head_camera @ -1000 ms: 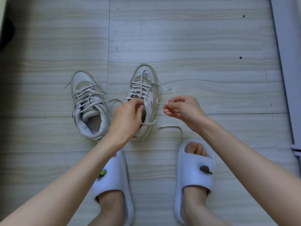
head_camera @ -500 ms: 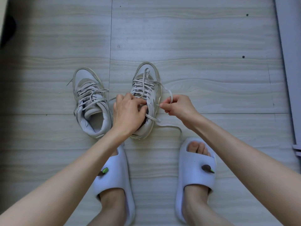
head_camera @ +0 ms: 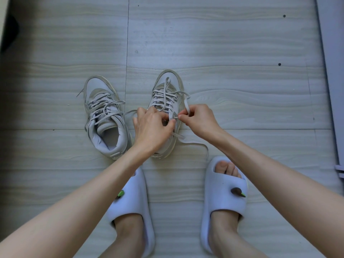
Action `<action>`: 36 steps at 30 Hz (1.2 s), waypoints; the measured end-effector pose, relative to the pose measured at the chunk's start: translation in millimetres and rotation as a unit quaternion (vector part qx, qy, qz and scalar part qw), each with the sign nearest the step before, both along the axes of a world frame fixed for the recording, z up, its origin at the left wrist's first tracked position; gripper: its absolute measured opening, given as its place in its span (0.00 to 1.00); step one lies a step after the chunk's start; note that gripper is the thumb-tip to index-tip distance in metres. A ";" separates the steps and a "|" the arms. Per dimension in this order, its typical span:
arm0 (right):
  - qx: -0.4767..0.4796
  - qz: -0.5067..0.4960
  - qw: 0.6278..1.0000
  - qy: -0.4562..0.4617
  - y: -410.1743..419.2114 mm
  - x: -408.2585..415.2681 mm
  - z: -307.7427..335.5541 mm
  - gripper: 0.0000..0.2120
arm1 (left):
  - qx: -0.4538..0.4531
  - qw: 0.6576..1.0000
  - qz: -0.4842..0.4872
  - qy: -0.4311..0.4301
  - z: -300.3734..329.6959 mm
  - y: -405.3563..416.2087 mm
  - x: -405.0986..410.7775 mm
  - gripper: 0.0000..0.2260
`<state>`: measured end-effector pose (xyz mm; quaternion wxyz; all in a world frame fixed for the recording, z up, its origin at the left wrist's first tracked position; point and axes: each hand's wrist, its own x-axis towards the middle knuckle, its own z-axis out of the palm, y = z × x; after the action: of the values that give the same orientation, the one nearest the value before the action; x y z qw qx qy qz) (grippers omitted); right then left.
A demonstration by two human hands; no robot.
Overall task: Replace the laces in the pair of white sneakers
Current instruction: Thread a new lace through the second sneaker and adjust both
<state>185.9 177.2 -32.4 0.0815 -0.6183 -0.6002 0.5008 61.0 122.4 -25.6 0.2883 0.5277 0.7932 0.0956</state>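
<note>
I see both sneakers on the floor (head_camera: 242,43), toes pointing far, side by side w/ a small gap. Left sneaker (head_camera: 106,120) sits untouched, laced but slack, collar gaping. Right sneaker (head_camera: 167,101) is the one in work, w/ both hands at its top eyelets.

Left hand (head_camera: 152,129) is curled over the tongue/collar area; fingers look pinched on a bit of lace, tho the exact grip is hidden behind the knuckles. Right hand (head_camera: 200,121) pinches the lace (head_camera: 187,107) near its tip, thumb & forefinger narrow, other fingers curled in. The rest of the lace loops up beside the shoe and trails on the floor to near right.

Handling, my guess: lace is flat, woven, limp & very light, so take it right at the stiff tip to steer it thru an eyelet. Shoe is light, padded, soft upper over a firmer rubbery sole; brace it at the collar so it doesn't skid on smooth, wood-grain tile.
</note>
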 end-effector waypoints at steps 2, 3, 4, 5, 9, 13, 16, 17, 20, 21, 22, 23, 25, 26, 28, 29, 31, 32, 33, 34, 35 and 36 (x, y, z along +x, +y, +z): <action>0.020 0.011 1.000 -0.013 0.3 -2.7 -0.2 0.05 | -0.002 1.000 -0.001 -0.002 -0.5 0.0 -0.4 0.13; 0.026 0.015 0.999 -0.015 0.5 -3.6 -0.2 0.05 | -0.003 1.000 -0.001 -0.002 -0.7 0.1 -0.5 0.13; 0.031 0.017 0.999 -0.017 0.5 -4.6 0.0 0.05 | -0.005 1.000 -0.001 -0.002 -0.6 0.5 -0.5 0.12; 0.034 0.017 0.999 -0.017 0.2 -5.5 0.1 0.05 | -0.006 1.000 -0.002 -0.002 -0.5 0.9 -0.8 0.12; -0.018 -0.049 0.998 0.033 -0.1 -7.7 -2.1 0.06 | -0.003 1.000 -0.016 -0.014 0.0 1.1 -5.6 0.12; -0.104 -0.127 0.980 0.110 -3.5 -10.6 -5.6 0.06 | 0.024 0.999 -0.040 0.003 -1.7 1.0 -10.9 0.12; -0.095 -0.135 0.980 0.111 -7.3 -12.6 -6.5 0.06 | 0.032 0.999 -0.040 0.018 -3.1 4.0 -12.7 0.11; -0.092 -0.137 0.980 0.110 -8.1 -12.6 -6.1 0.06 | 0.034 0.999 -0.036 0.017 -3.2 5.3 -13.6 0.10; -0.106 -0.168 0.970 0.138 -8.2 -11.0 -3.6 0.06 | 0.039 0.999 -0.035 0.011 -2.9 7.7 -15.3 0.09; -0.107 -0.173 0.968 0.145 -7.8 -10.4 -3.4 0.06 | 0.039 0.998 -0.037 0.012 -2.7 7.9 -15.1 0.09; -0.107 -0.172 0.968 0.146 -7.9 -9.9 -3.6 0.07 | 0.041 0.998 -0.040 0.015 -2.7 7.9 -15.0 0.09; -0.107 -0.170 0.969 0.145 -8.3 -9.4 -3.6 0.07 | 0.045 0.998 -0.042 0.019 -3.0 7.5 -15.0 0.09; -0.123 -0.181 0.963 0.155 -10.3 -8.2 -4.8 0.08 | 0.054 0.997 -0.046 0.025 -4.2 5.8 -15.2 0.10; -0.140 -0.190 0.957 0.170 -11.6 -7.6 -5.6 0.08 | 0.060 0.997 -0.046 0.026 -5.5 5.1 -14.8 0.10; -0.168 -0.198 0.944 0.202 -14.0 -7.8 -6.9 0.08 | 0.079 0.996 -0.043 0.016 -9.3 2.9 -15.1 0.08; -0.168 -0.197 0.944 0.206 -14.7 -8.2 -7.6 0.08 | 0.097 0.994 -0.041 0.001 -10.3 1.0 -16.6 0.07; -0.137 -0.190 0.956 0.176 -14.3 -8.8 -10.2 0.10 | 0.139 0.988 -0.028 -0.061 -10.1 -5.1 -22.7 0.04; -0.117 -0.190 0.963 0.151 -13.8 -8.2 -10.8 0.11 | 0.152 0.983 -0.014 -0.102 -8.5 -8.5 -27.1 0.02; -0.101 -0.198 0.966 0.130 -12.7 -7.1 -11.2 0.12 | 0.157 0.977 0.009 -0.145 -6.2 -11.5 -31.8 0.02; -0.091 -0.213 0.966 0.116 -11.4 -5.3 -11.5 0.12 | 0.154 0.967 0.045 -0.200 -3.7 -14.0 -36.6 0.04; -0.085 -0.235 0.962 0.110 -9.5 -2.8 -11.6 0.12 | 0.151 0.944 0.097 -0.275 0.2 -15.9 -40.5 0.05; -0.083 -0.262 0.955 0.113 -6.8 0.2 -11.4 0.12 | 0.154 0.903 0.162 -0.368 4.9 -16.3 -44.7 0.06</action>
<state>186.0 170.4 -43.8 0.2253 -0.6983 -0.3599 0.5762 16.3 106.1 -20.8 0.4553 0.3574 0.6804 0.4494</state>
